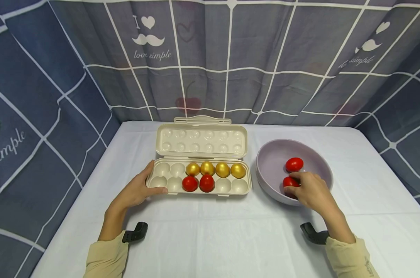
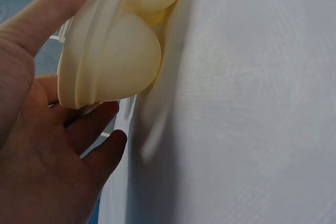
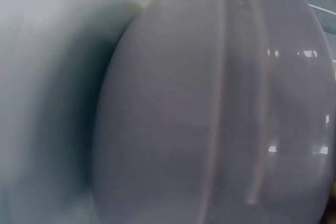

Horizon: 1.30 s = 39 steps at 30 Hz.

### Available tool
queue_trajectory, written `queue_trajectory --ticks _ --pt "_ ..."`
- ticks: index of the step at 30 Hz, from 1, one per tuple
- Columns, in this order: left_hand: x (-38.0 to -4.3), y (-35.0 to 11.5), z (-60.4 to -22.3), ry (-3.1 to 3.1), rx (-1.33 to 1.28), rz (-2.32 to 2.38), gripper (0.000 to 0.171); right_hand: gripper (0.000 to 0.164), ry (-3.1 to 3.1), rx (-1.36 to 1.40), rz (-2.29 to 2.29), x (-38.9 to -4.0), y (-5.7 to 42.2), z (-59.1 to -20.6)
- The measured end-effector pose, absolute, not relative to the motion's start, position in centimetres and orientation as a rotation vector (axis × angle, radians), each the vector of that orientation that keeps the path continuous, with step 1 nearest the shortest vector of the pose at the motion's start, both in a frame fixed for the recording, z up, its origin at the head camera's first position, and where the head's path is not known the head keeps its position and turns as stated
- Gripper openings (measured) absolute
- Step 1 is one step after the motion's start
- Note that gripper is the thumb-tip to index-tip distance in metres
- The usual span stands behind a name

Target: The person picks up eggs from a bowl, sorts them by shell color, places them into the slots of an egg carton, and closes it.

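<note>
A cream plastic egg carton (image 1: 205, 192) lies with its lid folded back. My left hand (image 1: 135, 189) grips its left end, thumb along the front edge; in the left wrist view, the fingers (image 2: 97, 124) curl around that end. Several gold eggs (image 1: 222, 170) fill the right part of the back row. Two red eggs (image 1: 207, 183) sit in the middle of the front row. Inside a purple bowl (image 1: 270, 166), my right hand (image 1: 312, 191) pinches a red egg (image 1: 290, 182). Another red egg (image 1: 294, 164) lies behind it. The right wrist view shows mostly the bowl's outer wall (image 3: 163, 108).
A white cloth covers the table (image 1: 210, 239). The bowl stands just right of the carton. A grey-blue checked curtain (image 1: 203, 88) hangs behind the table and along both sides. Each wrist wears a black strap mount (image 1: 137, 232).
</note>
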<state>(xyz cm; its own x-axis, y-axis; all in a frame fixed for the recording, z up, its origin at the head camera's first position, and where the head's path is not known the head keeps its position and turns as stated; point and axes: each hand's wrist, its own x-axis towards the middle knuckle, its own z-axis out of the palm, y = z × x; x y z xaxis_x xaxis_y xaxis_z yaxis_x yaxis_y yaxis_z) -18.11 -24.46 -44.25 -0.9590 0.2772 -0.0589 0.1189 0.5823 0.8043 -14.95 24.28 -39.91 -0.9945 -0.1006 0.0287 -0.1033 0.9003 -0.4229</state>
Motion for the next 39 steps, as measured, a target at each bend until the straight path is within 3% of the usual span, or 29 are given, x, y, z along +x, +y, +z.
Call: queue_trajectory --ticks 18,39 --pt "-18.0 -24.5 -43.9 2.638 0.341 1.302 0.113 0.032 -2.762 0.151 0.736 -14.0 24.1 -40.9" --pt "-17.9 -24.6 -44.1 2.64 0.322 1.309 0.114 0.036 -2.163 -0.049 1.0 -13.1 22.5 -42.0"
